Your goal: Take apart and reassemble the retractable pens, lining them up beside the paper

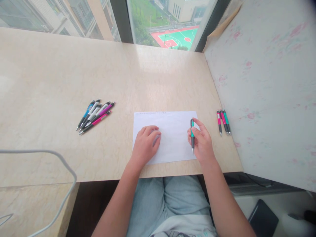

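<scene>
Right fingers (200, 125) grip green pen (192, 135) (over paper (174, 138)).

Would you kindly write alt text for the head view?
A person's right hand holds a green pen over a white sheet, the left hand resting on the sheet. A left pen cluster and a smaller right cluster lie on the beige desk.

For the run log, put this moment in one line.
left hand: on white paper | right hand: holding green pen | left of paper: pen pile | right of paper: smaller pen group
</scene>
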The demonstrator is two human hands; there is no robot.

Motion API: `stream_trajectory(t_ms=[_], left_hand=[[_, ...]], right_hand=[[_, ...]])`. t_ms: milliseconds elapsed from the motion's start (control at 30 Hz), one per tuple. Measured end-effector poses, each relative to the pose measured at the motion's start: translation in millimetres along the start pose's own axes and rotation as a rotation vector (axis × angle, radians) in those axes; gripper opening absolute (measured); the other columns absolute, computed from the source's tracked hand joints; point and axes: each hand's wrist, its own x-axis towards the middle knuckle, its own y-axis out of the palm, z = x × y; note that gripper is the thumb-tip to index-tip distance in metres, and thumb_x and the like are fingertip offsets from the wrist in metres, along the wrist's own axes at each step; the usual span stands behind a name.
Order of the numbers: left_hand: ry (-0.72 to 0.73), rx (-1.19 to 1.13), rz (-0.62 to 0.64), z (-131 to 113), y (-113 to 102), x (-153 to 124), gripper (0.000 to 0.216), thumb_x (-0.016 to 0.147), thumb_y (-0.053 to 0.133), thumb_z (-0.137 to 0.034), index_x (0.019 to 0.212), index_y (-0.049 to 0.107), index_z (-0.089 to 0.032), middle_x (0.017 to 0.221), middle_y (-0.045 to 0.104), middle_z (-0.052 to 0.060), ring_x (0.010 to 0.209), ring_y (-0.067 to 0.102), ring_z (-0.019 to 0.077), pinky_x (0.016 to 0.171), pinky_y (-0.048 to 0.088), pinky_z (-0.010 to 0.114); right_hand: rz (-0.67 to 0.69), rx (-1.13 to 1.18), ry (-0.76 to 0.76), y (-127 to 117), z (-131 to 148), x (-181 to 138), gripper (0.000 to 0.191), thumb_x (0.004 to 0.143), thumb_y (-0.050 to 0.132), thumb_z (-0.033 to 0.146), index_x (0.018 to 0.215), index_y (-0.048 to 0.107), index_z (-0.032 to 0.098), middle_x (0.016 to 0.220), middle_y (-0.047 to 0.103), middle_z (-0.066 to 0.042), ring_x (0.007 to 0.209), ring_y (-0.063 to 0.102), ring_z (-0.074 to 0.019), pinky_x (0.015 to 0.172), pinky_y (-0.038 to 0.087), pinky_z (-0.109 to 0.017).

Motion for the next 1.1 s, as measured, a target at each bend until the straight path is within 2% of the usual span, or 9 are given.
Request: stream_trajectory(t_ms=[133, 300, 400, 500, 567, 700, 800, 900, 1100], left_hand=[[-0.001, -0.004, -0.002, 0, 0, 1, 0.015, 0.093, 0.053, -0.018, 0.100, 0.066, -0.020, 0.117, 0.065, 0.010, 0.110, 0.059, 0.0256, 0.096, 0.050, 0.045], [0.006, -0.009, -0.008, 4, 3, 0, 0.014, 0.092, 0.055, -0.018, 0.100, 0.066, -0.020, 0.118, 0.066, 0.010, 0.110, 0.058, 0.0264, 0.096, 0.050, 0.046], [0.008, -0.008, -0.015, 5, 4, 0, 0.013, 0.092, 0.056, -0.018, 0.099, 0.066, -0.021, 0.118, 0.066, 0.010, 0.110, 0.059, 0.0266, 0.095, 0.050, 0.046], [0.009, -0.011, -0.018, 5, 4, 0, 0.013, 0.092, 0.055, -0.018, 0.099, 0.066, -0.021, 0.117, 0.066, 0.010, 0.110, 0.059, 0.0264, 0.095, 0.050, 0.046], [0.007, -0.011, -0.016, 4, 4, 0, 0.013, 0.092, 0.055, -0.018, 0.099, 0.066, -0.021, 0.117, 0.066, 0.010, 0.109, 0.059, 0.0263, 0.095, 0.050, 0.045], [0.004, -0.010, -0.013, 4, 4, 0, 0.013, 0.093, 0.054, -0.018, 0.099, 0.065, -0.020, 0.118, 0.065, 0.009, 0.110, 0.058, 0.0265, 0.095, 0.050, 0.045], [0.006, -0.011, -0.014, 4, 4, -1, 0.013, 0.093, 0.055, -0.018, 0.099, 0.065, -0.020, 0.117, 0.065, 0.010, 0.109, 0.059, 0.0263, 0.095, 0.050, 0.045], [0.009, -0.012, -0.015, 5, 4, -1, 0.012, 0.092, 0.055, -0.018, 0.099, 0.065, -0.020, 0.117, 0.066, 0.009, 0.109, 0.059, 0.0263, 0.095, 0.050, 0.045], [0.008, -0.013, -0.012, 5, 4, 0, 0.012, 0.092, 0.056, -0.018, 0.098, 0.065, -0.020, 0.117, 0.066, 0.009, 0.109, 0.059, 0.0264, 0.094, 0.050, 0.045]], right_hand=[[0.054, -0.076, -0.013, -1, 1, -3, 0.051, 0.079, 0.074, 0.039, 0.122, 0.051, 0.029, 0.066, 0.061, 0.005, 0.052, 0.047, -0.0097, 0.043, 0.030, -0.019], [0.018, -0.241, -0.071, -6, 3, -4, 0.056, 0.081, 0.070, 0.043, 0.131, 0.047, 0.030, 0.067, 0.057, 0.007, 0.053, 0.045, -0.0103, 0.043, 0.028, -0.020], [0.027, -0.536, -0.113, -23, 6, 4, 0.058, 0.083, 0.066, 0.046, 0.134, 0.049, 0.026, 0.068, 0.056, 0.006, 0.059, 0.050, -0.0125, 0.052, 0.037, -0.023], [-0.070, -0.960, -0.238, -50, 14, 17, 0.047, 0.083, 0.065, 0.047, 0.120, 0.061, 0.018, 0.071, 0.061, 0.002, 0.064, 0.055, -0.0150, 0.066, 0.044, -0.031], [-0.150, -1.210, -0.279, -65, 21, 26, 0.040, 0.083, 0.063, 0.047, 0.109, 0.067, 0.018, 0.070, 0.063, -0.001, 0.065, 0.057, -0.0174, 0.069, 0.043, -0.033], [-0.245, -1.499, -0.271, -85, 37, 46, 0.032, 0.085, 0.060, 0.043, 0.103, 0.071, 0.019, 0.072, 0.067, -0.004, 0.067, 0.059, -0.0202, 0.065, 0.039, -0.031], [-0.348, -1.640, -0.282, -92, 46, 60, 0.032, 0.085, 0.060, 0.039, 0.108, 0.070, 0.020, 0.080, 0.071, -0.007, 0.073, 0.061, -0.0227, 0.063, 0.037, -0.031], [-0.393, -1.730, -0.271, -96, 50, 67, 0.033, 0.085, 0.059, 0.038, 0.111, 0.069, 0.019, 0.089, 0.073, -0.009, 0.077, 0.062, -0.0238, 0.062, 0.036, -0.031], [-0.407, -1.807, -0.213, -95, 43, 59, 0.023, 0.087, 0.056, 0.033, 0.097, 0.072, 0.020, 0.098, 0.072, -0.009, 0.079, 0.061, -0.0221, 0.064, 0.036, -0.032]])
